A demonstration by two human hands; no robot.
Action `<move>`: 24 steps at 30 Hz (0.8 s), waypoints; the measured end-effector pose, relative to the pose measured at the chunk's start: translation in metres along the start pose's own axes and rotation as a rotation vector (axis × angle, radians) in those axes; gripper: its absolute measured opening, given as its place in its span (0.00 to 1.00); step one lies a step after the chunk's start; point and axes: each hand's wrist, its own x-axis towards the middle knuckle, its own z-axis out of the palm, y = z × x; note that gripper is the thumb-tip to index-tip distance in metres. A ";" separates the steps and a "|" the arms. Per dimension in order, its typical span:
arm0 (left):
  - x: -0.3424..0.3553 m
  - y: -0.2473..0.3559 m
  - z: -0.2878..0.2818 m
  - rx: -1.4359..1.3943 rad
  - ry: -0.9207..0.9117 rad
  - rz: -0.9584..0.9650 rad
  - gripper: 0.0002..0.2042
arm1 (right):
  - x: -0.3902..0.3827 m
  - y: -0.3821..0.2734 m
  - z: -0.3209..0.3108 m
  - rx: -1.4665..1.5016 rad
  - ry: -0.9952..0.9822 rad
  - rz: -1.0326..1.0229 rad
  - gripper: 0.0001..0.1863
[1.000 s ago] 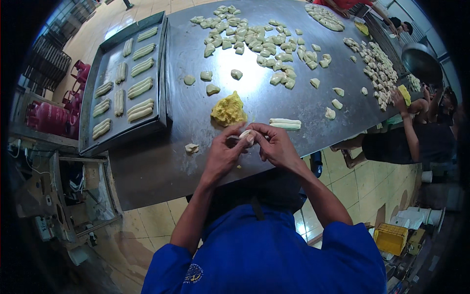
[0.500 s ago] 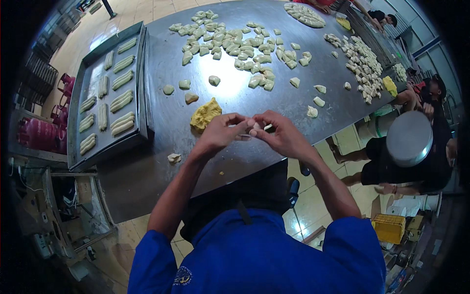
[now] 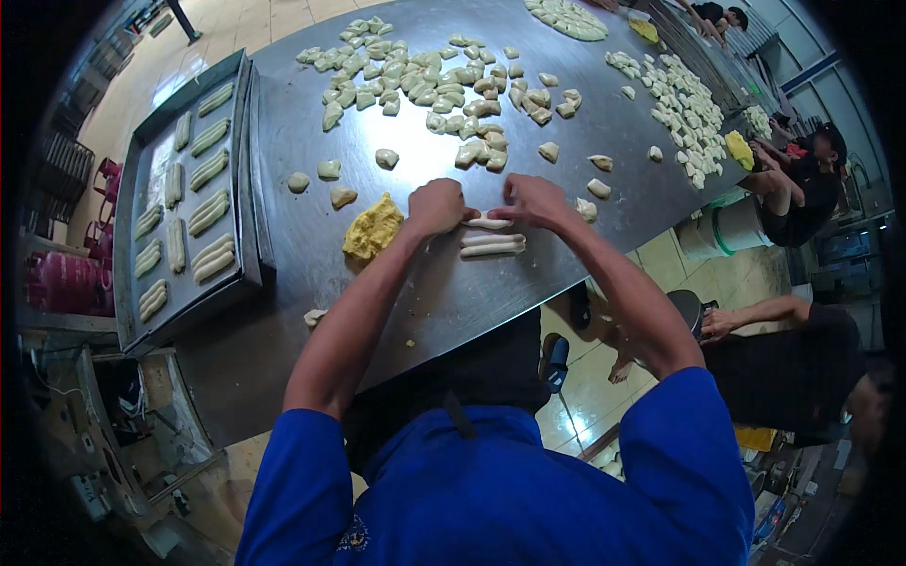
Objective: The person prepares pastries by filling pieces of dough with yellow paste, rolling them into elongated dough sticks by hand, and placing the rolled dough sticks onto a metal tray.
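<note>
Dough roll [image 3: 490,223], pinched between left hand [image 3: 436,206], right hand [image 3: 530,200]

A baking tray [image 3: 247,179] of shaped dough sticks [image 3: 209,209] lies well to the left of the grip, a yellow filling lump [image 3: 372,229] just left, scattered dough pieces [image 3: 444,80] beyond, on the steel table [image 3: 444,302].

Bright overhead glare whitens the steel table [image 3: 415,160]; fisheye edges bend, corners black.
</note>
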 end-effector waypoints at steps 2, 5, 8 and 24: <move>-0.005 0.000 -0.006 -0.056 0.034 -0.007 0.24 | -0.021 0.013 -0.016 0.077 0.032 0.220 0.34; -0.007 0.000 -0.007 -0.101 -0.002 0.026 0.21 | -0.025 0.024 -0.013 0.203 0.047 0.213 0.33; -0.006 0.006 -0.013 -0.121 -0.081 0.004 0.20 | -0.024 0.038 -0.014 0.384 0.003 0.217 0.34; -0.006 0.015 -0.018 0.082 -0.015 0.075 0.28 | -0.026 0.035 -0.009 0.289 -0.006 0.180 0.33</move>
